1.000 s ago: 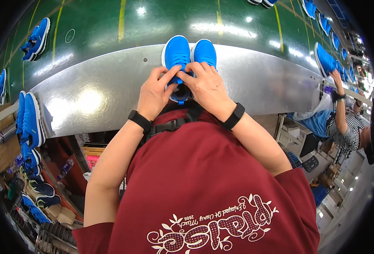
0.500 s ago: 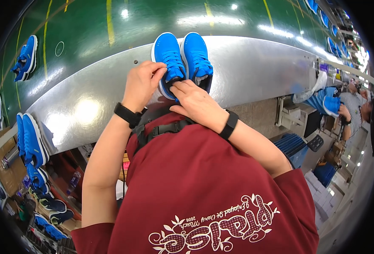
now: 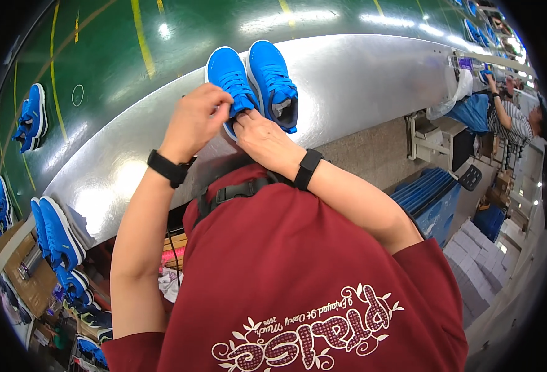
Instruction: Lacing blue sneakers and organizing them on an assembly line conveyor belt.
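Two bright blue sneakers with white soles stand side by side on a silvery metal ledge, toes pointing away from me. My left hand (image 3: 196,121) is at the outer side of the left sneaker (image 3: 225,69), thumb and fingers pinched beside its tongue; what they pinch is too small to make out. My right hand (image 3: 266,142) grips that same sneaker at its heel opening, with the fingertips reaching inside and partly hidden. The right sneaker (image 3: 269,65) stands untouched, and pale stuffing shows in its opening.
Beyond the metal ledge (image 3: 360,74) runs a green surface (image 3: 193,31) with yellow lines, carrying another blue sneaker (image 3: 33,116). More blue sneakers (image 3: 59,229) stand at the ledge's left end. A co-worker in a striped top (image 3: 510,118) is at the far right, near a blue bin (image 3: 431,201).
My left hand has moved in closer to the left sneaker's tongue; my right hand stays at its opening. The whole view has shifted slightly. The co-worker's arm now reaches toward the line.
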{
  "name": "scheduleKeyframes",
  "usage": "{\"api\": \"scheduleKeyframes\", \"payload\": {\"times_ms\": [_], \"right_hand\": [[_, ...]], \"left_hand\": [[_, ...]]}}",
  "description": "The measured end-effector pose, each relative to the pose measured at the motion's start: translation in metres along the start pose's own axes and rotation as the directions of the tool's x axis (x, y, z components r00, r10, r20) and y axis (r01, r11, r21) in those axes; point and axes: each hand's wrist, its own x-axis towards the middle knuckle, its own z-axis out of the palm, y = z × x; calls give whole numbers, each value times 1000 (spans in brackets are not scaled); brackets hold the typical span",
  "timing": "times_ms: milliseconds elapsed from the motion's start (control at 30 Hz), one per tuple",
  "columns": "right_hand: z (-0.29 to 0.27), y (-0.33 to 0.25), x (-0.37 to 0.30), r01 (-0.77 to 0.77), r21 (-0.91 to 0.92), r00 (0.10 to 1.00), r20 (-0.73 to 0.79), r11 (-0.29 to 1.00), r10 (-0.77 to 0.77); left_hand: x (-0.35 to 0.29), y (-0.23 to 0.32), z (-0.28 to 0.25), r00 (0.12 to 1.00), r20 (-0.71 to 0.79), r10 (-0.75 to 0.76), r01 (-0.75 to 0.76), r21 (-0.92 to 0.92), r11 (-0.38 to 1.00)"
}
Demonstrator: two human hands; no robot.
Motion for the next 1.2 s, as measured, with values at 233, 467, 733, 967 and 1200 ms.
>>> {"api": "scheduleKeyframes", "payload": {"times_ms": [233,467,733,967,1200], "right_hand": [[-2,2,-1,-24,42,1000,4,999,23],[-3,6,-3,2,56,999,42,998,-4],[-1,9,0,28,68,998,55,997,-32],[9,9,-3,44,43,999,26,998,-45],[19,7,-4,0,87,999,-51,996,4]], "left_hand": [[-20,13,22,997,-65,-42,52,171,984],[-19,-6,22,869,-246,-429,371,-250,894],[7,-9,25,873,-234,-429,352,-307,884],[36,3,9,905,-86,-417,426,137,895],[23,14,30,942,-277,-189,287,375,881]]}}
